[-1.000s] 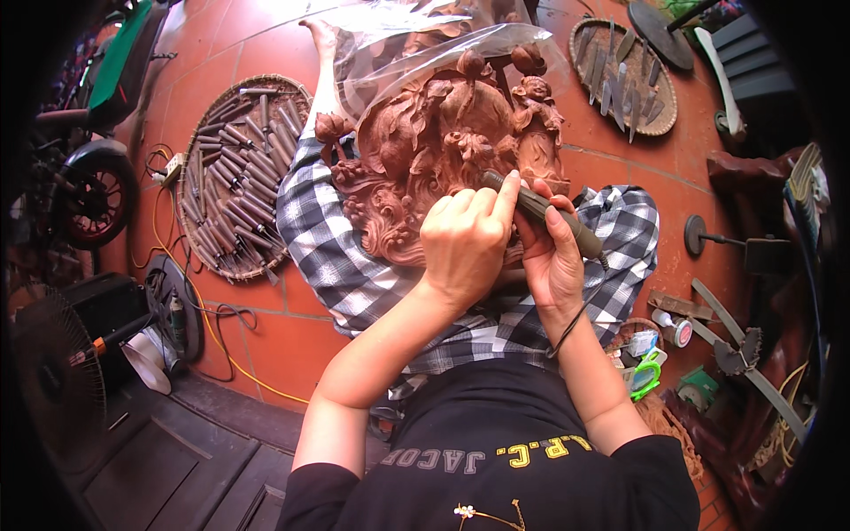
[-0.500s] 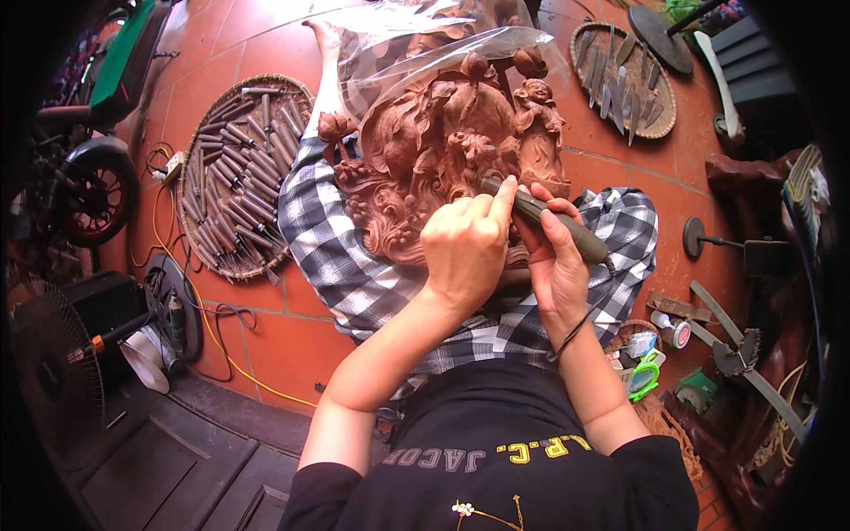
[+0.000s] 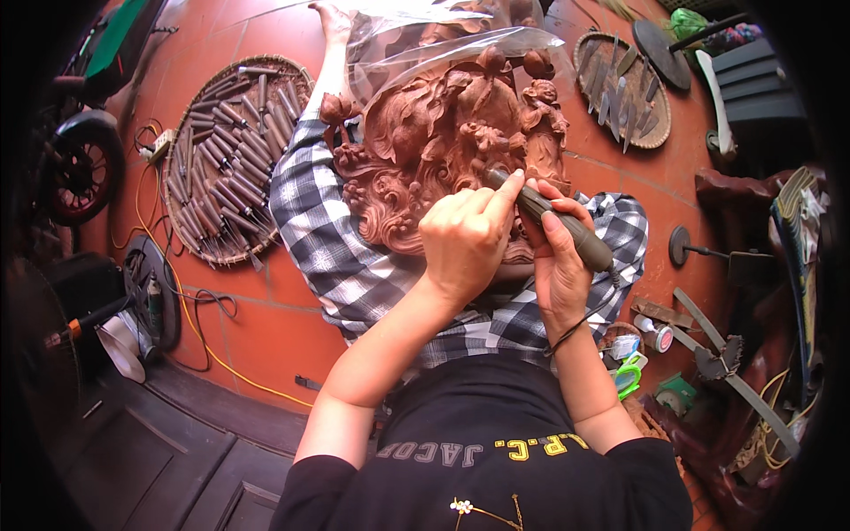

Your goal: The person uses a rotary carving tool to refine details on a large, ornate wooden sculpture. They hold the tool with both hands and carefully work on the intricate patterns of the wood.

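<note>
Wood carving [image 3: 443, 150] (reddish) under both hands: right fingers [image 3: 553, 232] wrap the tool [image 3: 553, 219], left fingers [image 3: 496, 196] steady it.

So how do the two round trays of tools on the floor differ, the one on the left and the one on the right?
The left tray looks bigger and is packed with long brown-handled tools side by side. The right tray looks smaller and holds fewer, shorter, greyer tools, with more of its base showing. The left tray lies beside the checked cloth; the right tray sits beyond the wood carving. Both are round, woven-looking trays lying flat on the red tile floor.
</note>
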Motion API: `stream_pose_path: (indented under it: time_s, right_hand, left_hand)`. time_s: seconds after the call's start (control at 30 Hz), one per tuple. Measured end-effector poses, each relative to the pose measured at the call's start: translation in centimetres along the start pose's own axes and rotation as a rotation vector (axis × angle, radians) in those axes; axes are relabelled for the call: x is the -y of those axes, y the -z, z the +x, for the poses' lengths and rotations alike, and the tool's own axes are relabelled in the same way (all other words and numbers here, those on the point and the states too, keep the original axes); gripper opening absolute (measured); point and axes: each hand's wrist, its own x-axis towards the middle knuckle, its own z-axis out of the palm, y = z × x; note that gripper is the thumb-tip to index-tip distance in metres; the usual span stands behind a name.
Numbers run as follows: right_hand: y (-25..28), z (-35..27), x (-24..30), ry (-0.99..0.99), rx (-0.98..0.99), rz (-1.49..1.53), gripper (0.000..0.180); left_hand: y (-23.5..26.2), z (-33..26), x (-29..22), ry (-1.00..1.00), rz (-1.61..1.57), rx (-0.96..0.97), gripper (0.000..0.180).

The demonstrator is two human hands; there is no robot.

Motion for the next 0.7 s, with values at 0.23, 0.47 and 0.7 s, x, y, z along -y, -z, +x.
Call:
stream_pose_path:
  time_s: [0.23, 0.47, 0.7]
  right_hand:
    - [0.1, -0.6, 5.4, 0.323, 0.278, -0.692, 0.034]
    - [-1.1, -0.3, 7.6, 0.445, 0.348, -1.169, 0.03]
    - [-3.8, 0.9, 6.2, 0.782, 0.471, -1.496, 0.032]
  left_hand:
    - [0.0, -1.2, -0.4, -0.147, -0.225, -0.196, 0.039]
    - [-1.2, -2.4, -1.6, -0.073, -0.469, -0.349, 0.041]
    - [0.2, -3.0, -3.6, 0.795, -1.415, -0.144, 0.023]
